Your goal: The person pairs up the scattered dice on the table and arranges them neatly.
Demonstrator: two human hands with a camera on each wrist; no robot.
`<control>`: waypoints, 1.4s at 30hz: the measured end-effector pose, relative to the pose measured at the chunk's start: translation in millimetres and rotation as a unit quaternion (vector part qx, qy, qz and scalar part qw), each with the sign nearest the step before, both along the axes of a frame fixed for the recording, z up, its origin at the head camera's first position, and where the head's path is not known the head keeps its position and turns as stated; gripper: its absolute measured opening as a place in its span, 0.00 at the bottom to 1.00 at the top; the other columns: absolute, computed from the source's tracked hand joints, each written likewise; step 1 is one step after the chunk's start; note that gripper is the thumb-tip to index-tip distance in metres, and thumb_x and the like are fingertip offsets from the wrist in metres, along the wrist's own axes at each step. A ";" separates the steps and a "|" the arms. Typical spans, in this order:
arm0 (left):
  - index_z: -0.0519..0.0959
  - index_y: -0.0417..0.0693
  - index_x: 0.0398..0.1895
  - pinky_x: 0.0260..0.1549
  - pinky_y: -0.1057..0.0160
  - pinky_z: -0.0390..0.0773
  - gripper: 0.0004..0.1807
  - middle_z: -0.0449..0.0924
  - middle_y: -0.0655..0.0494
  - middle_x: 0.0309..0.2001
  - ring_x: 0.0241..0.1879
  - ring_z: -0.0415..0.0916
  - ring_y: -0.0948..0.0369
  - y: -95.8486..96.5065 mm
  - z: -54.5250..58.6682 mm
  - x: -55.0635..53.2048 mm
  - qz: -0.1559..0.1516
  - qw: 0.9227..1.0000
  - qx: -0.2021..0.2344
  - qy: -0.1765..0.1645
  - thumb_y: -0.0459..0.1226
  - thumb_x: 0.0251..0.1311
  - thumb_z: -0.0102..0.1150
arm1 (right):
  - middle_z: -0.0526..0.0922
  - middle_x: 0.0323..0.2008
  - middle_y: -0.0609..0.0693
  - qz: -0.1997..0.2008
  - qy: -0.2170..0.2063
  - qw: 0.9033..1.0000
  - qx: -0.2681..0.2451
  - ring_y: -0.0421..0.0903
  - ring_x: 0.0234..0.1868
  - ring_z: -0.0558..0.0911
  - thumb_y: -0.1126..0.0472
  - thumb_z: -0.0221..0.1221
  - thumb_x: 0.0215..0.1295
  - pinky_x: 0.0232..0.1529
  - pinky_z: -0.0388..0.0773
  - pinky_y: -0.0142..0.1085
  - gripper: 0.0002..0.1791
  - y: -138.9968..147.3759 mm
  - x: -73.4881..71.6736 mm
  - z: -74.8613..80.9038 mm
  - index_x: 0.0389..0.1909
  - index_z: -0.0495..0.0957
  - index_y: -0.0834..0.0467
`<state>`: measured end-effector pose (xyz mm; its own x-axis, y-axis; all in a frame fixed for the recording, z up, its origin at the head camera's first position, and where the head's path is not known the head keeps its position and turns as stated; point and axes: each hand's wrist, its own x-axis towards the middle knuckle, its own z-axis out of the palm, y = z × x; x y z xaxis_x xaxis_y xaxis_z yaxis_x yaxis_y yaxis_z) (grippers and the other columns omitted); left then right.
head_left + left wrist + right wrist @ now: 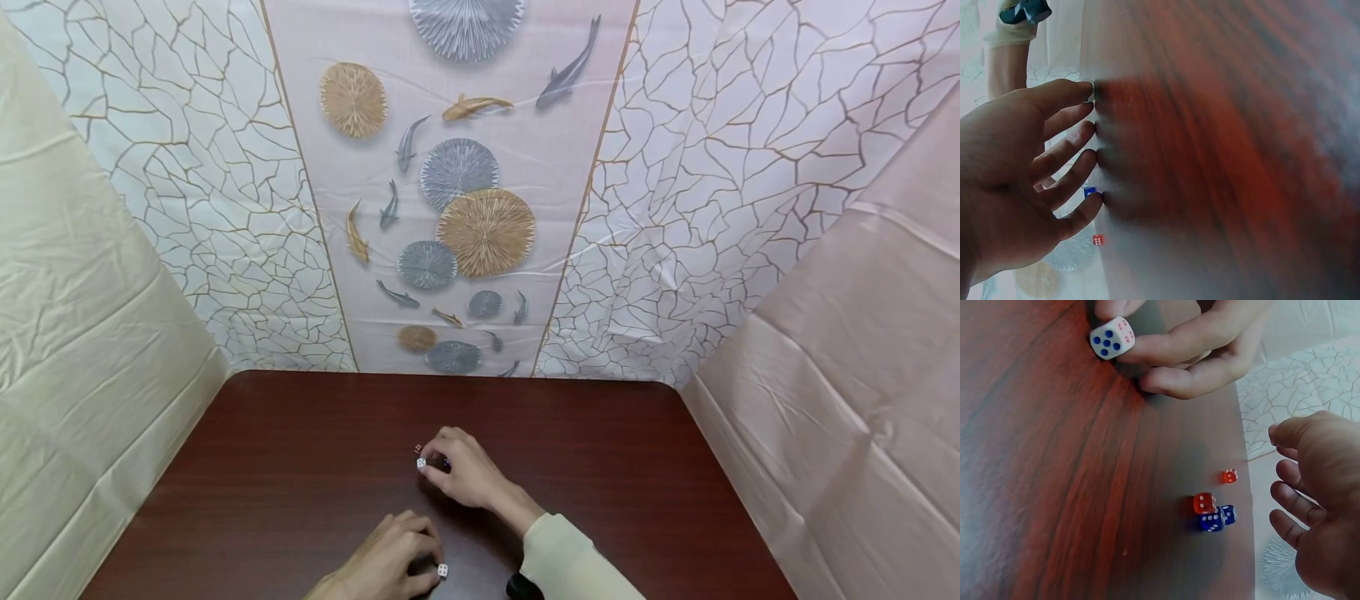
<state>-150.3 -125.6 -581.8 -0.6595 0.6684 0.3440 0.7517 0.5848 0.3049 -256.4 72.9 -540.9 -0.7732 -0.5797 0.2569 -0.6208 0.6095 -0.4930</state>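
My left hand (397, 554) is at the near side of the table, pinching a white die (442, 571) between thumb and finger. Up close in the right wrist view, this white die (1109, 341) has blue pips on one face and red on another. Farther off, my right hand (468, 471) holds another white die (421, 462) at its thumb and fingertip. A red die (417, 448) lies just beyond it, and a blue die (447, 462) shows under the palm. In the right wrist view my right hand (1329, 494) hides its own die.
Red dice (1204, 503) and blue dice (1212, 520) sit close together on the dark wooden table (300, 467). Cream cloth (75, 333) hangs at the left, pinkish cloth (825, 400) at the right. A patterned cloth (675, 208) covers the back beyond the table's far edge.
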 end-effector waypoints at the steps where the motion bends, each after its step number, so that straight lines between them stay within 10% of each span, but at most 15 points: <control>1: 0.90 0.70 0.36 0.43 0.67 0.69 0.06 0.85 0.76 0.44 0.48 0.77 0.71 0.2 -0.1 -0.1 0.000 1.000 0.001 -0.003 0.46 0.63 0.81 | 0.86 0.45 0.43 -0.001 -0.001 1.000 -0.002 0.39 0.48 0.83 0.54 0.70 0.80 0.50 0.81 0.31 0.06 2.6 2.0 0.9 0.50 0.91 0.49; 20: 0.91 0.69 0.37 0.43 0.66 0.72 0.06 0.85 0.75 0.44 0.49 0.79 0.69 0.8 0.0 0.7 0.008 1.000 -0.003 0.008 0.46 0.62 0.82 | 0.88 0.44 0.47 0.021 0.021 0.999 -0.045 0.48 0.48 0.86 0.57 0.73 0.76 0.51 0.81 0.34 0.04 43.5 46.6 10.5 0.46 0.91 0.51; 42: 0.90 0.70 0.35 0.44 0.65 0.72 0.06 0.85 0.77 0.44 0.50 0.79 0.69 0.8 -0.5 0.9 0.015 1.000 -0.012 0.000 0.46 0.61 0.81 | 0.87 0.37 0.43 0.072 0.009 0.995 -0.061 0.33 0.42 0.82 0.62 0.77 0.70 0.45 0.81 0.26 0.07 78.9 97.7 -23.7 0.43 0.88 0.51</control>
<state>-149.4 -124.8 -582.3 -0.6793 0.6569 0.3272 0.7338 0.6140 0.2908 -158.7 151.8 -564.5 -0.6791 -0.6472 0.3463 -0.7069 0.4497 -0.5459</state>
